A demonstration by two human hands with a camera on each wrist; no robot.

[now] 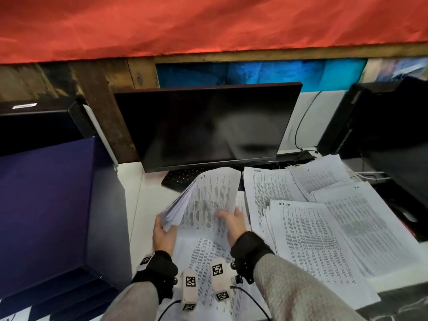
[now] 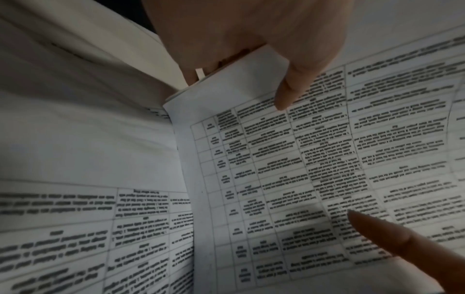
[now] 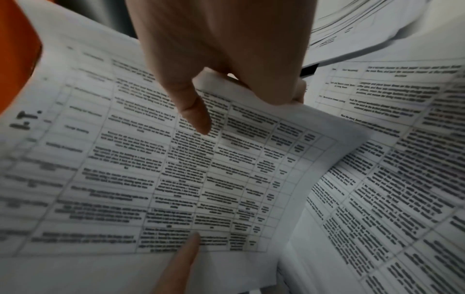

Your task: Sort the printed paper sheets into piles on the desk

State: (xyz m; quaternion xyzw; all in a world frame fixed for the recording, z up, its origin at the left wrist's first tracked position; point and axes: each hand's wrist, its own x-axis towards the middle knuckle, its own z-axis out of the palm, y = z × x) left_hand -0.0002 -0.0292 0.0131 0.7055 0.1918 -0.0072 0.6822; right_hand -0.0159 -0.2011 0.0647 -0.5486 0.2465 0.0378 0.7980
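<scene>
The left hand [image 1: 162, 232] and right hand [image 1: 234, 224] were lowest in the head view, each gripping the raised bundle of printed sheets [image 1: 208, 200], left on its lower left corner, right on its near right edge with thumb on top. The bundle tilted up over a sheet on the white desk [image 1: 148, 188], just left of overlapping paper piles [image 1: 324, 223], before a dark monitor [image 1: 206, 126]

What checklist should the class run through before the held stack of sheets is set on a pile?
1. Left hand grips the held stack: ok.
2. Right hand pinches its near edge: ok.
3. Top sheet label readable, "I.T.": ok.
4. Matching pile among the desk piles: cannot tell.
5. Keyboard clear of the stack: not ok, partly covered.
</scene>
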